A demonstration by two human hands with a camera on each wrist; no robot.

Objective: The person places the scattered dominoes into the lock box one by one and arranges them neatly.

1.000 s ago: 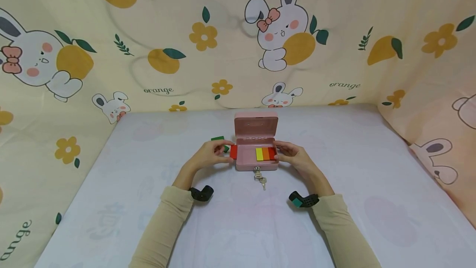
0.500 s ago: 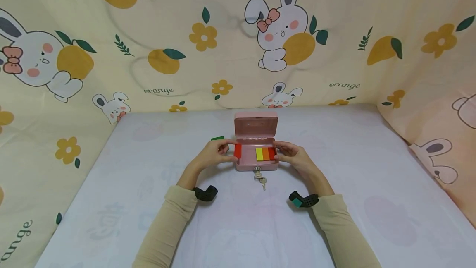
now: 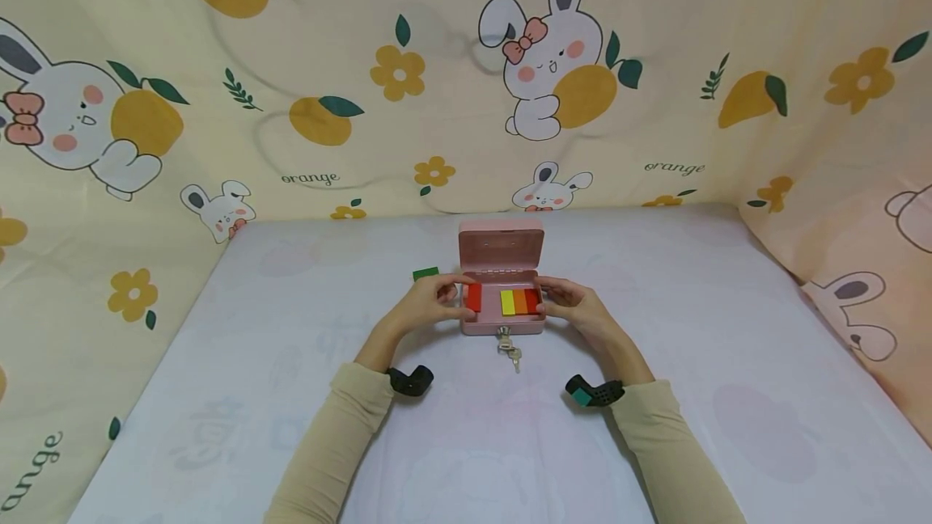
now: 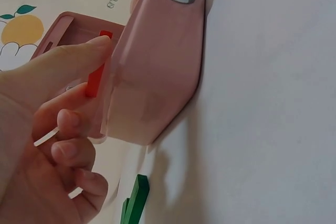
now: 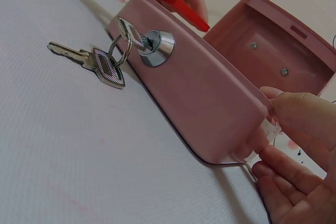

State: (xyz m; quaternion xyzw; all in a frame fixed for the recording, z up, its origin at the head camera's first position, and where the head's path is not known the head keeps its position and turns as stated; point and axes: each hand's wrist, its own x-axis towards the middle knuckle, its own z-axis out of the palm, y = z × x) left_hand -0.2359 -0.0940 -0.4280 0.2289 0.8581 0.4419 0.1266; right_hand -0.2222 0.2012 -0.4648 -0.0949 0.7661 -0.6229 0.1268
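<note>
A small pink metal cash box (image 3: 480, 329) sits with its lid (image 3: 501, 249) raised at the back. My left hand (image 3: 428, 302) pinches a red block (image 3: 474, 297), thumb at the near end and a finger at the far end, just over the box's left part. Its other fingers curl loosely, as the left wrist view shows. At the right end, my right hand (image 3: 585, 310) holds the box, its thumb on the rim and fingers along the side. Inside on the right lie a yellow block (image 3: 507, 302), an orange block (image 3: 519, 302) and a darker red block (image 3: 532, 301), side by side.
Keys (image 5: 107, 68) hang from the lock (image 5: 158, 49) in the box's front wall. Green blocks (image 4: 137, 198) lie on the white cloth left of the box, partly behind my left hand in the head view. A printed cloth backdrop (image 3: 444, 120) rises behind the table.
My left hand has moved right with the red block, from beside the box's left edge to over its inside. The right hand and the box have stayed in place.
</note>
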